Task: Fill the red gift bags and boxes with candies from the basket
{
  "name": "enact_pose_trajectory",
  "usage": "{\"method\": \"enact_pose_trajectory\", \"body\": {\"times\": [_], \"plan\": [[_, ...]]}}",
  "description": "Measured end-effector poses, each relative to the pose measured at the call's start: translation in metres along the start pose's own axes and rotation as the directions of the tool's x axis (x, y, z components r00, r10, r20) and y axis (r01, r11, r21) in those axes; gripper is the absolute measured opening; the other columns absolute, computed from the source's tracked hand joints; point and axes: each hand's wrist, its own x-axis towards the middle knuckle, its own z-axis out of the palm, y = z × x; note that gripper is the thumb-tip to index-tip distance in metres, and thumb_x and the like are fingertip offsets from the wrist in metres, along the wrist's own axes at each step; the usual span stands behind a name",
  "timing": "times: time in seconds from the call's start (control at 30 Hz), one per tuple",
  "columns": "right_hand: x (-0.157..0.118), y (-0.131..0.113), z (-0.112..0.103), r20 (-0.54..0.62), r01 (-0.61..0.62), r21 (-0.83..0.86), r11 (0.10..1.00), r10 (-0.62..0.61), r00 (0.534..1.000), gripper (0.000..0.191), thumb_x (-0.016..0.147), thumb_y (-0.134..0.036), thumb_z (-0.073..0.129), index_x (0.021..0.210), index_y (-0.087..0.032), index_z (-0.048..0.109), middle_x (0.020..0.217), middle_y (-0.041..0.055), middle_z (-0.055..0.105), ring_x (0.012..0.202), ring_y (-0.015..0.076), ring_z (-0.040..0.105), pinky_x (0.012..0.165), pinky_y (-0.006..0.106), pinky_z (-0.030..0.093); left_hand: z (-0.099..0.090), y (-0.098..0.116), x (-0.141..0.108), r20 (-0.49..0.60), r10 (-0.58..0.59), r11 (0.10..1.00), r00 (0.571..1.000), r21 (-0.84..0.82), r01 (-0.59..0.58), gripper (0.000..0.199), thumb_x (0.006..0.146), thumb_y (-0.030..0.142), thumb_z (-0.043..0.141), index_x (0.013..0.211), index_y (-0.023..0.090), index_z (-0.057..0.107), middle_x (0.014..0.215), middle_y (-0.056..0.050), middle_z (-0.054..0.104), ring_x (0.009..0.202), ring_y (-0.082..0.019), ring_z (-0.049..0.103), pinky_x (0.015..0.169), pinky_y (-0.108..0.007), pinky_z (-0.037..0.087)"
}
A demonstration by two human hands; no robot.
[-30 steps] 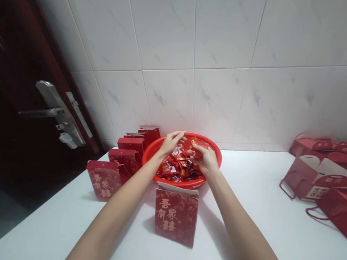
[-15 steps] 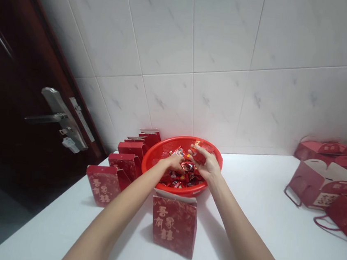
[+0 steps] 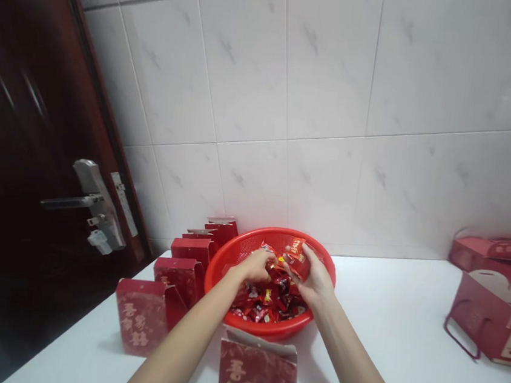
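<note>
A red plastic basket [image 3: 217, 271] holds many red-wrapped candies [image 3: 266, 308]. My left hand [image 3: 254, 266] is over the basket's middle, fingers closed around a shiny red-wrapped candy [image 3: 275, 271]. On the basket's right side my right hand [image 3: 317, 278] grips a red candy packet [image 3: 298, 257] with gold lettering, between thumb and fingers. Just in front of the basket a dark red gift box [image 3: 258, 377] with pale characters stands upright, its top flap raised; the bottom of the frame cuts it off.
Several similar red boxes [image 3: 139, 316] stand in a row left of the basket. At the right edge are folded red carton boxes [image 3: 489, 310] with cord handles. All rest on a white table [image 3: 382, 327] against a tiled wall [image 3: 320, 186]. A dark door [image 3: 28, 131] is at left.
The view has tilted up, so everything sits lower in the picture. Both hands remain over the basket; my left hand has lifted slightly from the candies, and my right still holds the packet.
</note>
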Motion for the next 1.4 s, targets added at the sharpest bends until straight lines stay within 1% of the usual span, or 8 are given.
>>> {"method": "enact_pose_trajectory", "body": {"times": [0.17,0.3,0.4,0.5,0.67,1.1,1.23,1.4], "plan": [[0.001,0.001,-0.002,-0.022,0.011,0.026,1.0,-0.011,1.0,0.013,0.089,-0.014,0.063,0.077,-0.02,0.065,0.065,-0.0022,0.074,0.059,0.0156,0.071,0.059,0.029,0.062,-0.003,0.001,0.001,-0.021,0.015,0.996,1.0,-0.084,-0.017,0.031,0.058,0.01,0.066,0.087,0.018,0.073,0.09,-0.004,0.07,0.09,-0.025,0.063,0.074,-0.029,0.045],[0.003,0.0,-0.003,-0.002,0.013,0.03,0.999,-0.013,1.0,0.012,0.085,-0.014,0.065,0.076,-0.021,0.064,0.065,-0.0023,0.073,0.061,0.0161,0.071,0.064,0.031,0.062,-0.001,-0.001,0.0,0.1,0.012,0.98,0.995,-0.198,0.008,0.01,0.067,0.023,0.065,0.073,0.021,0.072,0.074,0.0,0.07,0.074,-0.02,0.064,0.064,-0.026,0.046],[0.002,0.0,-0.003,-0.003,0.002,0.039,0.999,-0.002,1.0,0.011,0.086,-0.017,0.066,0.076,-0.022,0.064,0.065,-0.0031,0.073,0.061,0.0161,0.071,0.064,0.031,0.062,0.001,-0.005,0.001,0.134,0.003,0.968,0.991,-0.25,0.031,0.019,0.074,0.034,0.062,0.065,0.02,0.07,0.063,0.0,0.066,0.065,-0.018,0.061,0.059,-0.025,0.043],[0.0,-0.001,-0.002,-0.002,-0.001,0.043,0.999,0.001,1.0,0.011,0.089,-0.021,0.065,0.077,-0.022,0.064,0.066,-0.0027,0.073,0.06,0.0155,0.07,0.064,0.03,0.062,0.004,-0.011,0.003,0.141,-0.03,0.957,0.99,-0.28,0.069,0.013,0.062,0.03,0.074,0.067,0.019,0.068,0.062,0.002,0.065,0.063,-0.017,0.061,0.057,-0.024,0.042],[0.0,-0.001,-0.004,0.031,0.03,0.04,0.999,-0.032,0.999,0.012,0.082,-0.026,0.075,0.078,-0.021,0.065,0.067,-0.0012,0.074,0.062,0.0164,0.071,0.062,0.029,0.062,0.007,-0.018,0.006,0.043,-0.07,0.937,0.997,-0.339,0.081,0.039,0.044,0.01,0.079,0.078,0.02,0.063,0.06,0.007,0.06,0.057,-0.014,0.055,0.052,-0.023,0.039],[0.013,0.003,-0.013,-0.042,0.072,-0.014,0.997,-0.073,0.996,0.015,0.075,-0.012,0.077,0.077,-0.021,0.066,0.067,-0.0044,0.074,0.058,0.0136,0.069,0.056,0.025,0.061,-0.01,-0.009,0.008,-0.365,-0.011,0.721,0.931,-0.647,-0.246,0.038,0.063,0.026,0.081,0.097,0.016,0.067,0.092,-0.004,0.07,0.089,-0.019,0.065,0.084,-0.034,0.052],[0.008,0.001,-0.009,-0.02,0.048,-0.049,0.998,-0.049,0.999,0.009,0.08,-0.012,0.073,0.081,-0.019,0.068,0.07,-0.0017,0.076,0.061,0.0152,0.07,0.055,0.027,0.061,-0.013,0.001,0.002,-0.326,0.018,0.578,0.945,-0.768,-0.276,0.046,0.059,0.032,0.086,0.097,0.015,0.067,0.095,-0.005,0.071,0.09,-0.02,0.066,0.087,-0.037,0.051],[0.002,0.0,-0.005,0.043,0.029,-0.065,0.997,-0.026,0.999,0.008,0.085,-0.01,0.068,0.082,-0.017,0.069,0.071,-0.0001,0.076,0.064,0.0156,0.071,0.061,0.03,0.063,-0.015,0.009,-0.005,-0.241,0.089,0.604,0.966,-0.759,-0.245,0.045,0.06,0.03,0.084,0.1,0.017,0.07,0.099,-0.006,0.072,0.093,-0.021,0.065,0.089,-0.038,0.05]]}}
